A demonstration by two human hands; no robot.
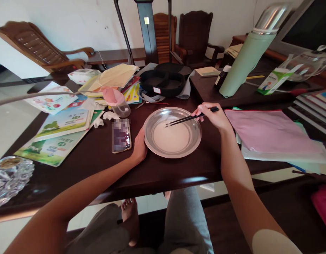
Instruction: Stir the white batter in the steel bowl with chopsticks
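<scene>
A round stainless-steel basin [194,144] stands on the dark wooden table, with a milky white liquid [172,138] in its bottom. My left hand [140,147] holds the basin by its left rim; some of its fingers are hidden behind the edge. Over the right side of the basin, my right hand [213,115] is closed around a pair of black chopsticks [188,118]. Their tips point left and reach the liquid or just above it; I cannot tell which. A smartphone [121,135] lies beside my left hand.
Booklets [64,123] and a pink-lidded cup [116,100] are on the left, near a glass dish [11,180]. A black divided tray [163,80] sits behind the basin. At right are a green thermos [249,58] and a pink folder [268,130].
</scene>
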